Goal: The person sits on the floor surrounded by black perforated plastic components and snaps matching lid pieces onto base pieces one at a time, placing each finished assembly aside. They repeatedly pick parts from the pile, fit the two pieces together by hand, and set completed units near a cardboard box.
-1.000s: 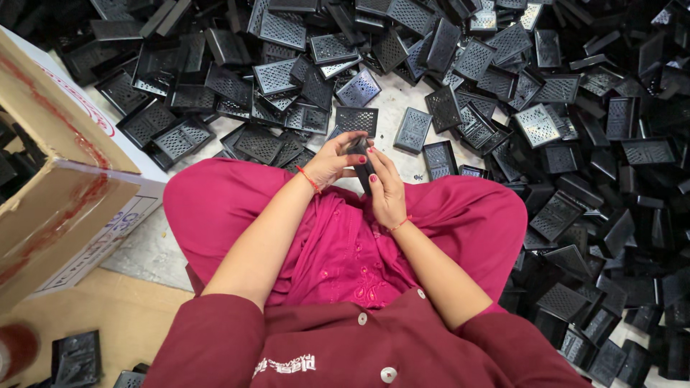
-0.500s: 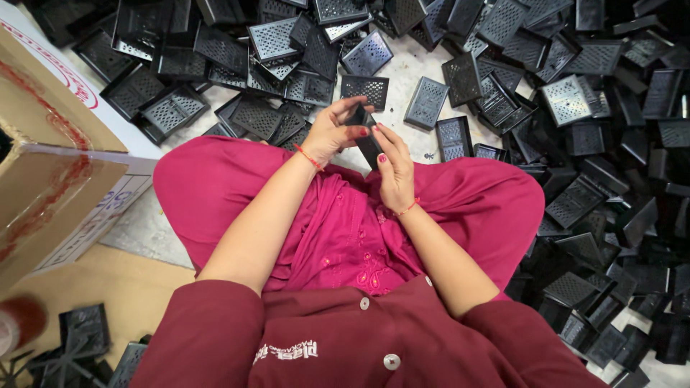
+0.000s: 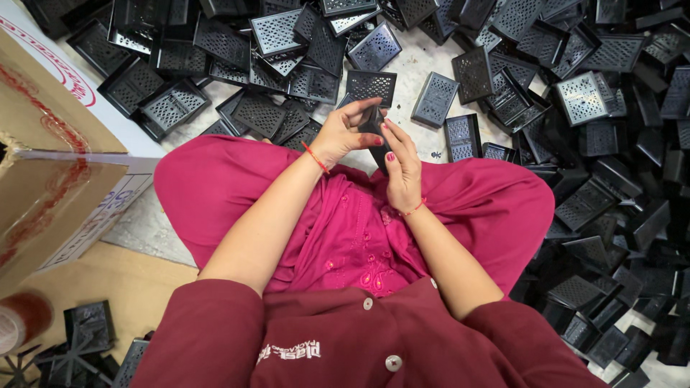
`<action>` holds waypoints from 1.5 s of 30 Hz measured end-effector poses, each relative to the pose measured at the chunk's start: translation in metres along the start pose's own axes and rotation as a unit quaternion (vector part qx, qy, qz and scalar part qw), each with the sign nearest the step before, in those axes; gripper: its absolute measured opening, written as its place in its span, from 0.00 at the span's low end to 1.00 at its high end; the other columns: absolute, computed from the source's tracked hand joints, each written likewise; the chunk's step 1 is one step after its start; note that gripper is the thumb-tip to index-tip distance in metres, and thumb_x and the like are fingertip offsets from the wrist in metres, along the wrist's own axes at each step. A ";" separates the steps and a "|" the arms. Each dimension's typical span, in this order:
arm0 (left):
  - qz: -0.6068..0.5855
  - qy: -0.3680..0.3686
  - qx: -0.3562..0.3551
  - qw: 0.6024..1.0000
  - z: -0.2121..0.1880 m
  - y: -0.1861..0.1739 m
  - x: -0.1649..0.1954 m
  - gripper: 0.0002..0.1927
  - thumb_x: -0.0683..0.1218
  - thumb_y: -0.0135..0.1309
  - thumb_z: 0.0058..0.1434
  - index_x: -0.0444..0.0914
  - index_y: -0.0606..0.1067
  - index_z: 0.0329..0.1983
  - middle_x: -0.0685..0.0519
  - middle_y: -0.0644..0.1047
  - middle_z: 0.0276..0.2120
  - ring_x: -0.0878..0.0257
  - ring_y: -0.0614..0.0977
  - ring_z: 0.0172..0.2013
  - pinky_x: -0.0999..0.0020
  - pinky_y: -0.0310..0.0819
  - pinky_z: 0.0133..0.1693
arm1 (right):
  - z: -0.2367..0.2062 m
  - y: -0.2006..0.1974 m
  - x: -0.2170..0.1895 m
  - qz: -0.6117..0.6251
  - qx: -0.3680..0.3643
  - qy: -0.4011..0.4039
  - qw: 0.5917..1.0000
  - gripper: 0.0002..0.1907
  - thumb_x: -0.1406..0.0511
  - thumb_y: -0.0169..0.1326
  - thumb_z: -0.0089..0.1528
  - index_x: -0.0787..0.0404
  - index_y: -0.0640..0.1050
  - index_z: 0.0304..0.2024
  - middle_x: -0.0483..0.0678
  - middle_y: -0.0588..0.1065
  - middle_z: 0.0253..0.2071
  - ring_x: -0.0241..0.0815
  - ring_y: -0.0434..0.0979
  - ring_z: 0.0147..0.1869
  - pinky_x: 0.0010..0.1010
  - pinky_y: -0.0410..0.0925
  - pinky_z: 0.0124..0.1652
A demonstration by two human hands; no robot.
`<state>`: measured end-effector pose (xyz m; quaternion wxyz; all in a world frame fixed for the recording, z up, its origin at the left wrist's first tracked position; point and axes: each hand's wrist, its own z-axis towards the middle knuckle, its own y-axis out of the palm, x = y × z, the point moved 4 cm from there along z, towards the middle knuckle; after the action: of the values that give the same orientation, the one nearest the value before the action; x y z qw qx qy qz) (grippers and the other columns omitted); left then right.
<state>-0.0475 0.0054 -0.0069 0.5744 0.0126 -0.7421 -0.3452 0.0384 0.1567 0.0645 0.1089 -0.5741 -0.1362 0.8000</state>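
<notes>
Head view: small black plastic piece (image 3: 374,129) pinched upright between left hand (image 3: 343,133) and right hand (image 3: 402,172), long axis pointing away above the lap, left fingers on its far end.

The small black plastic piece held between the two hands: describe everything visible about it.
The small black plastic piece looks dark, flat and roughly rectangular, standing nearly upright above the lap. The left hand pinches its upper edge from the left; the right hand covers its lower right side. Fingers hide most of it, so any perforation cannot be told. It is lifted clear of the floor.
</notes>
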 end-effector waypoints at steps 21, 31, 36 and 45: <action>-0.075 -0.036 0.011 0.996 -0.013 0.010 0.008 0.45 0.35 0.69 0.52 0.39 0.62 0.71 0.45 0.76 0.61 0.60 0.80 0.57 0.64 0.77 0.57 | 0.002 -0.004 -0.012 0.010 -0.021 0.003 1.000 0.23 0.68 0.42 0.70 0.62 0.71 0.68 0.58 0.66 0.71 0.55 0.66 0.76 0.39 0.59 0.73; -0.116 -0.053 -0.043 0.991 -0.011 0.018 0.021 0.39 0.31 0.64 0.57 0.37 0.65 0.72 0.51 0.73 0.63 0.62 0.77 0.61 0.64 0.77 0.61 | 0.009 -0.011 -0.010 0.013 -0.043 -0.006 0.999 0.24 0.67 0.42 0.71 0.62 0.69 0.70 0.57 0.62 0.75 0.55 0.62 0.80 0.39 0.56 0.76; -0.107 -0.037 -0.047 0.992 -0.012 0.017 0.019 0.39 0.31 0.64 0.57 0.37 0.66 0.72 0.51 0.73 0.63 0.63 0.77 0.60 0.65 0.78 0.59 | 0.012 -0.005 -0.009 0.039 -0.071 -0.004 0.997 0.28 0.64 0.43 0.71 0.63 0.64 0.74 0.59 0.56 0.79 0.56 0.55 0.84 0.40 0.50 0.78; -0.231 -0.036 0.030 0.972 -0.003 0.004 0.017 0.27 0.42 0.56 0.66 0.46 0.64 0.67 0.48 0.74 0.58 0.54 0.79 0.57 0.46 0.80 0.56 | 0.017 -0.013 -0.012 -0.096 0.052 -0.073 0.991 0.32 0.73 0.60 0.59 0.65 0.69 0.66 0.58 0.68 0.68 0.57 0.70 0.73 0.41 0.65 0.69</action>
<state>-0.0490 0.0003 0.0099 0.4516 0.1889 -0.7493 -0.4460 0.0263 0.1630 0.0850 0.2050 -0.4919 -0.1569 0.8315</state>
